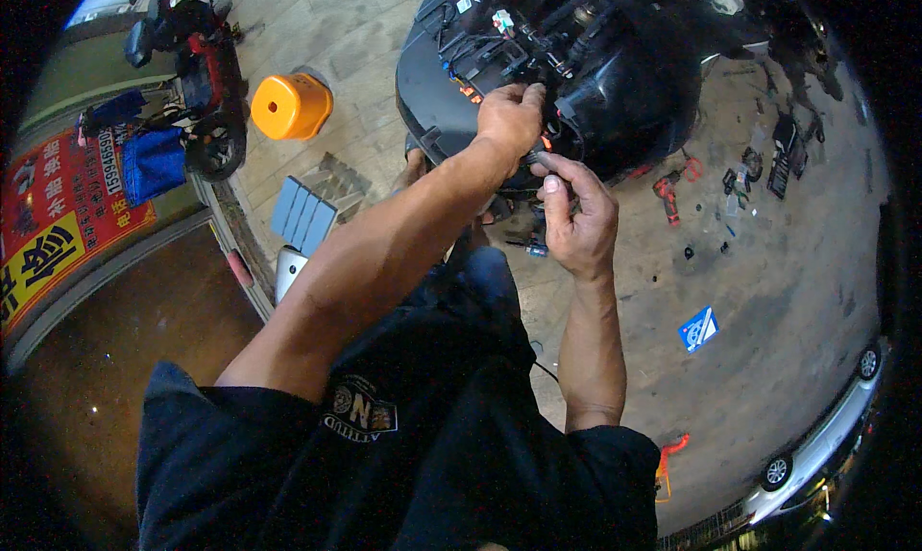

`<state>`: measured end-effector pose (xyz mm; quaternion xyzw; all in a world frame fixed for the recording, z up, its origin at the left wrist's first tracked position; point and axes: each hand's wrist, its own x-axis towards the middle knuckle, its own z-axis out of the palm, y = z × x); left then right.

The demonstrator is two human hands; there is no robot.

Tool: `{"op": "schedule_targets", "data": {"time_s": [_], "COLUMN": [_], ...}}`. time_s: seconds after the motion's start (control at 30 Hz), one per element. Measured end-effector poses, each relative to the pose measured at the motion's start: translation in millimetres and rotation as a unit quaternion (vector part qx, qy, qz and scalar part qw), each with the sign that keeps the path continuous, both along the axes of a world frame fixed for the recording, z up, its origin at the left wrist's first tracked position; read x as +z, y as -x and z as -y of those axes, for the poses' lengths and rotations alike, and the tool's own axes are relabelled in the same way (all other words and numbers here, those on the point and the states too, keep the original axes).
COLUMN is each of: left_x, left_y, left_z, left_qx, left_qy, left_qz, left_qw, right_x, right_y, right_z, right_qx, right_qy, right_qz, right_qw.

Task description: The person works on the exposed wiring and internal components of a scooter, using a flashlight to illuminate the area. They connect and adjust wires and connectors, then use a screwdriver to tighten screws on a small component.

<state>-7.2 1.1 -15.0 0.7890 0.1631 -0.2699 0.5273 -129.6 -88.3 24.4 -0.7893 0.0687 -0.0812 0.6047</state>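
Connector (538,155) sits btwn my 2 hands, just near of scooter body (615,81). L hand (509,119) grips wiring, R hand (576,220) pinches plug. Best align straight, no forcing. Orange stool (290,105) far left.

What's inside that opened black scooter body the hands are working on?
Inside the black scooter body, bundled wires and small connectors show. The left hand and right hand cover the part between them, so it cannot be seen.

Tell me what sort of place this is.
Probably a roadside scooter repair spot, open to the street: an opened-up black scooter body with bared wiring, tools scattered on the pavement, and a parked red scooter by the shopfront.
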Motion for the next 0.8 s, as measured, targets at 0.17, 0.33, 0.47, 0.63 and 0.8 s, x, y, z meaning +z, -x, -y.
{"op": "schedule_targets", "data": {"time_s": [0.17, 0.33, 0.47, 0.63, 0.8], "left_x": [6.3, 3.8, 5.8, 8.6, 0.1], "left_y": [1.8, -0.3, -1.9, 3.8, 4.0], "left_z": [-0.9, -0.8, -3.0, -7.4, -7.3], "left_qx": [-0.043, -0.064, -0.081, -0.021, 0.060], "left_qy": [-0.024, -0.048, -0.045, 0.088, 0.215], "left_qz": [0.063, 0.094, 0.065, 0.033, -0.033], "left_qw": [0.997, 0.992, 0.993, 0.995, 0.974], "right_x": [-1.5, -3.8, -4.7, 7.4, 48.8], "right_y": [2.6, 2.4, -7.3, -38.7, -71.4], "right_z": [-3.7, -10.4, -11.6, -5.1, 18.7], "right_qx": [-0.004, 0.009, -0.020, 0.011, 0.199], "right_qy": [-0.039, -0.027, 0.099, 0.231, 0.441], "right_qz": [-0.023, -0.011, 0.051, 0.047, -0.139], "right_qw": [0.999, 1.000, 0.994, 0.972, 0.864]}}
